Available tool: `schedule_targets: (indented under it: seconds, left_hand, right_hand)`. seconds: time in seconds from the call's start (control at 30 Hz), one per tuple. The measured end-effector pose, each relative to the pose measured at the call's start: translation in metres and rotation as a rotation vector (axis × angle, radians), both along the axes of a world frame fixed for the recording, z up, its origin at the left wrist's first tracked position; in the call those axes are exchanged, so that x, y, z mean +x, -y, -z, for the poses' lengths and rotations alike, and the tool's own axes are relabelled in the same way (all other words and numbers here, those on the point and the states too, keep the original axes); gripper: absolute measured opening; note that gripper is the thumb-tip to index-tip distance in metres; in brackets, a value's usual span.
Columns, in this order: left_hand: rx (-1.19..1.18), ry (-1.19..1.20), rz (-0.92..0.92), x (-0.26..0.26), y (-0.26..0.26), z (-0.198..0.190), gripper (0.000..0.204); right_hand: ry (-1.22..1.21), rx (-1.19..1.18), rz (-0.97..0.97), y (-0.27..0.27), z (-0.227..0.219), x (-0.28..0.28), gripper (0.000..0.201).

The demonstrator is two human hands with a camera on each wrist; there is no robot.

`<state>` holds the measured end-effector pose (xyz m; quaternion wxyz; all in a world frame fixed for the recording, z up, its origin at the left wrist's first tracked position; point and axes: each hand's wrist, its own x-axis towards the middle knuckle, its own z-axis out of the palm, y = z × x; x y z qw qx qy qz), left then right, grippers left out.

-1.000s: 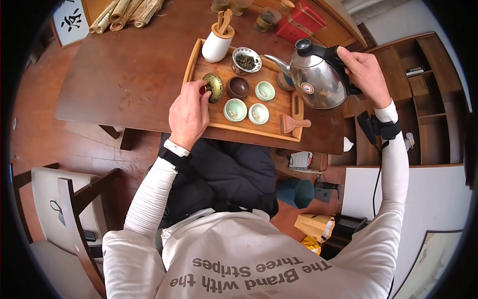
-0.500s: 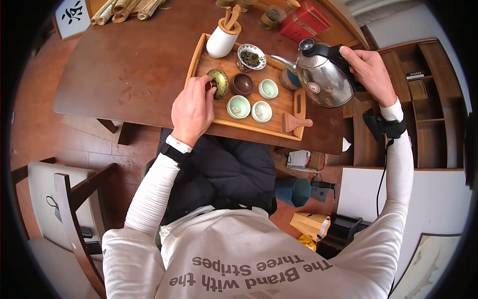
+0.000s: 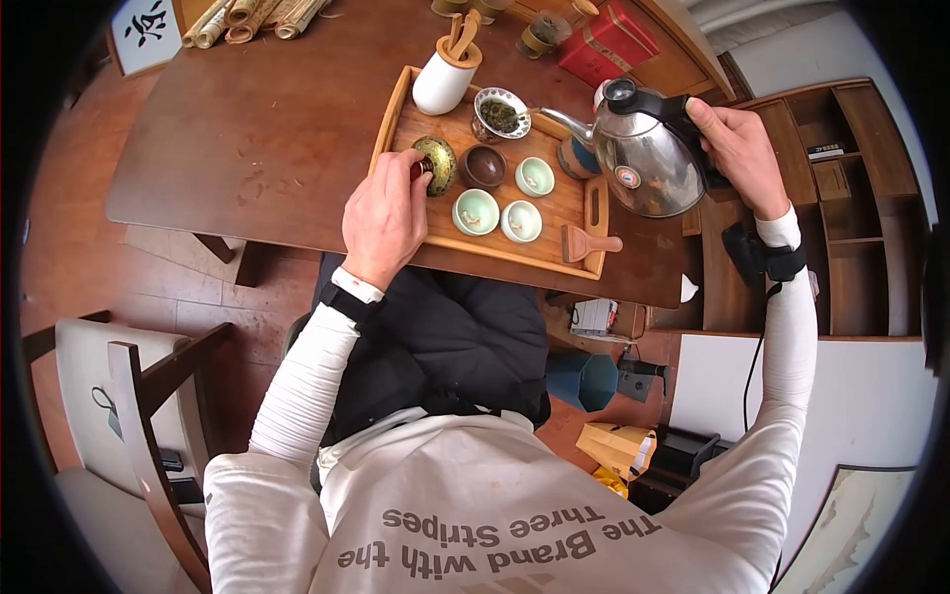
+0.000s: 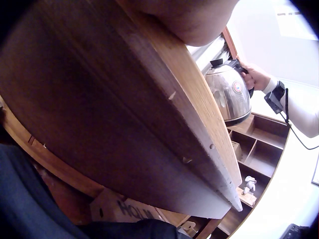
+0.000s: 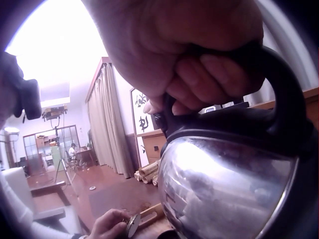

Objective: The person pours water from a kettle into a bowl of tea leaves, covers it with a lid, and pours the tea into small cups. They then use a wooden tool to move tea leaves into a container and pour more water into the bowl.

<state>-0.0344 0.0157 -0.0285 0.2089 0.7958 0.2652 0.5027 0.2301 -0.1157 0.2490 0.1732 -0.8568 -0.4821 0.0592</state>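
Observation:
My right hand [image 3: 744, 153] grips the black handle of a steel kettle [image 3: 643, 163] above the tray's right end. Its spout points at the rim of a patterned tea bowl [image 3: 485, 127] holding dark tea leaves [image 3: 503, 117]. Between the fingers and thumb of my left hand [image 3: 386, 223] is the knob of a speckled green-gold lid [image 3: 438, 166], tilted on edge over the tray's left side. Beside the lid sits a brown cup [image 3: 483, 168], near several pale green cups [image 3: 535, 177]. In the right wrist view, curled fingers [image 5: 219, 74] wrap the kettle handle.
The wooden tray [image 3: 554, 254] has raised edges and lies along the table's near edge. On it stand a white tool holder [image 3: 440, 87] and a flat brush [image 3: 584, 244]. A red box [image 3: 609, 45] and rolled scrolls [image 3: 247, 18] lie farther back.
The head view has shifted slightly. The kettle stays at the bowl, and the tea leaves look more spread out. My left hand keeps the lid in nearly the same place.

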Motion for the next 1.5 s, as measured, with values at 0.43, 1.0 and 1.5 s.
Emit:
schedule_targets:
  seconds: [0.43,1.0,1.5]
  left_hand:
    - [-0.007,-0.011,-0.017,0.001,0.003,-0.002,0.020]
    - [0.033,-0.077,-0.011,0.007,0.006,0.002,0.019]
    - [-0.138,-0.074,0.083,0.015,-0.004,-0.023,0.017]
  right_hand:
    - [-0.603,0.553,0.375,0.070,0.049,0.016,0.056]
    - [-0.702,1.299,0.704,0.204,0.142,0.069,0.048]
    - [-0.553,1.406,0.877,0.219,0.250,0.090,0.044]
